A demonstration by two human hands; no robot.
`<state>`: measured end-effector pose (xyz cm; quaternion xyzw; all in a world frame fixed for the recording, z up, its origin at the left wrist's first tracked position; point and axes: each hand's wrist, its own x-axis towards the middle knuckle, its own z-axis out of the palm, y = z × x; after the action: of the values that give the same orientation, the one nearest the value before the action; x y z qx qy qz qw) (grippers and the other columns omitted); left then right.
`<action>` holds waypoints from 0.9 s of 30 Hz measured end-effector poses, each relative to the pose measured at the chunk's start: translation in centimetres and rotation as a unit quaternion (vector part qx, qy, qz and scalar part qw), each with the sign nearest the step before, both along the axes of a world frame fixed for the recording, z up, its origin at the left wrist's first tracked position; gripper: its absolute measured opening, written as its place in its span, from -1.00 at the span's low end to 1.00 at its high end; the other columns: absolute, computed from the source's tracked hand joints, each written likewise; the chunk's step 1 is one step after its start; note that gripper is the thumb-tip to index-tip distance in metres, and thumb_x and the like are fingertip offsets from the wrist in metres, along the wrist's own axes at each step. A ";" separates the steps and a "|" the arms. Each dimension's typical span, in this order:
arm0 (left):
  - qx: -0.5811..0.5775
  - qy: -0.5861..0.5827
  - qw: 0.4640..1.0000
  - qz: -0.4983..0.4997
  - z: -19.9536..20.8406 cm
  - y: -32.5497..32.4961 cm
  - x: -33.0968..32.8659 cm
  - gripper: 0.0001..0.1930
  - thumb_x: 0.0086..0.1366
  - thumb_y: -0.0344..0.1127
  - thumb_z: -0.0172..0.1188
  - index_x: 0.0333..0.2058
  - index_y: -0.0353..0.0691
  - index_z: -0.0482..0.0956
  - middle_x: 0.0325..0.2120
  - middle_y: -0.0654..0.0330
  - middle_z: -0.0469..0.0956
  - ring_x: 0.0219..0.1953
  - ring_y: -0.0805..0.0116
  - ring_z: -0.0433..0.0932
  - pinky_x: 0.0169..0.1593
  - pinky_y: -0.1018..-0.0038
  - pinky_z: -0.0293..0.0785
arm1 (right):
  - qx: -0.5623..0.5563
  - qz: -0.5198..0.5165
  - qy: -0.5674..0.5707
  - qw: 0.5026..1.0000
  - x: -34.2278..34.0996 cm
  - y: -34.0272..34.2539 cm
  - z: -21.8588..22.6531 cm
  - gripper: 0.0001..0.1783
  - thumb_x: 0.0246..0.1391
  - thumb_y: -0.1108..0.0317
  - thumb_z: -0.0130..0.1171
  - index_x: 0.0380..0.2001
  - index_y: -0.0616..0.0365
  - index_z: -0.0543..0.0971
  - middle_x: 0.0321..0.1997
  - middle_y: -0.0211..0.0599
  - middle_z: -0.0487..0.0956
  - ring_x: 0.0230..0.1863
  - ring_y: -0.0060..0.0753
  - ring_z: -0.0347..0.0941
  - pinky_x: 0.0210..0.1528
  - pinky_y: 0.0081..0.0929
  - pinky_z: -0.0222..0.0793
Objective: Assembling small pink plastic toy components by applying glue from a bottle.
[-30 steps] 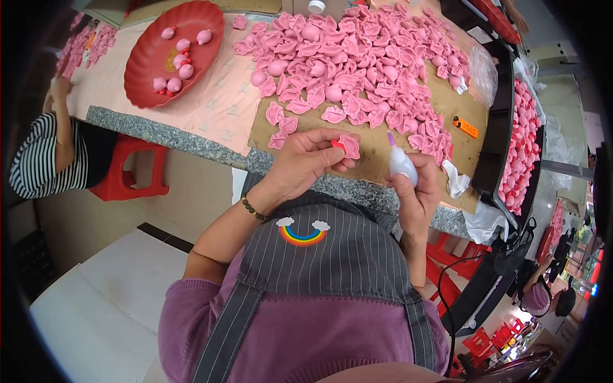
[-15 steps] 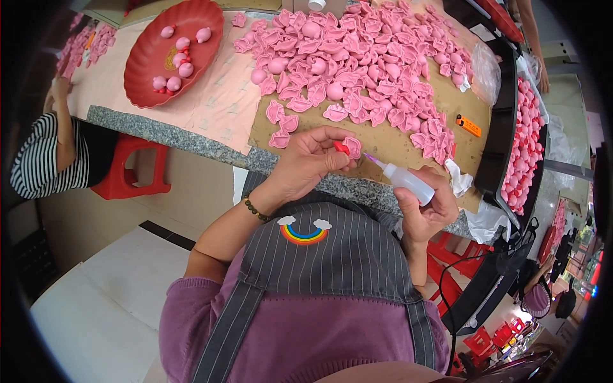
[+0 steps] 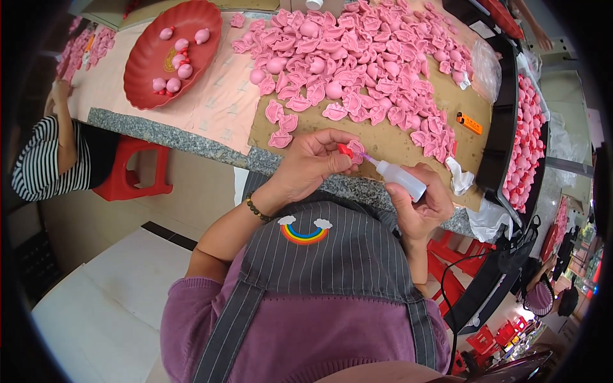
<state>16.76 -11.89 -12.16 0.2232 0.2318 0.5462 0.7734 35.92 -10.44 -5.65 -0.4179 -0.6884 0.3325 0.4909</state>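
The pink piece (image 3: pixel 355 152) is in your left hand (image 3: pixel 313 159), above the near edge of the board (image 3: pixel 469 105). Your thumb and forefinger pinch it at one side, along with a small red bit (image 3: pixel 345 150); that grip probably keeps the two together and leaves the piece's hollow face clear. How your other left fingers sit beneath is hard to tell.

From the other side comes the bottle's purple nozzle (image 3: pixel 370 158), its tip right at the piece; whether it touches, you cannot tell from here. Your right hand (image 3: pixel 424 204) has its fingers closed around the white bottle (image 3: pixel 403 181), tilted so the nozzle points up and leftward, a hold that likely lets you aim and squeeze at once.

Just beyond your hands lies the heap (image 3: pixel 357 57) of pink pieces, with a few strays (image 3: pixel 281 122) near your left hand, seemingly within easy reach. To the right, the orange cutter (image 3: pixel 469 123) and crumpled tissue (image 3: pixel 460 177) lie beside the heap, perhaps kept out of your way.

Farther left, the red dish (image 3: pixel 142 64) holds a few round pink items; at far right, the black crate (image 3: pixel 499 156) holds many more.
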 end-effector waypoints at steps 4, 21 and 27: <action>0.001 0.007 1.000 -0.003 0.1 0.0 0.0 -0.67 0.15 -0.45 0.15 -0.08 -0.33 0.39 -0.22 0.11 0.51 -0.24 0.38 0.53 -0.13 0.47 0.49 | -0.005 0.003 -0.005 1.000 0.0 -0.1 0.0 -0.72 -0.33 0.47 0.38 -0.50 0.37 0.52 -0.61 -0.25 0.49 -0.62 -0.52 0.35 -0.59 -0.64 0.18; -0.012 -0.003 1.000 -0.009 -0.4 -0.1 0.1 -0.69 0.19 -0.48 0.10 -0.07 -0.34 0.39 -0.20 0.07 0.50 -0.23 0.34 0.52 -0.15 0.47 0.48 | 0.011 0.002 -0.025 1.000 -0.2 0.0 0.0 -0.72 -0.37 0.48 0.39 -0.53 0.34 0.51 -0.63 -0.24 0.49 -0.66 -0.50 0.32 -0.62 -0.62 0.15; -0.010 -0.009 1.000 -0.011 -0.5 0.0 0.1 -0.70 0.19 -0.48 0.09 -0.07 -0.35 0.39 -0.20 0.07 0.50 -0.23 0.34 0.52 -0.14 0.47 0.48 | 0.017 -0.001 -0.033 0.999 -0.3 0.0 0.0 -0.72 -0.38 0.47 0.39 -0.54 0.34 0.51 -0.64 -0.25 0.48 -0.67 -0.50 0.31 -0.63 -0.62 0.14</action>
<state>16.85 -11.91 -12.62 0.2128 0.2275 0.5371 0.7839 35.64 -10.42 -5.64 -0.4205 -0.7093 0.3063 0.4757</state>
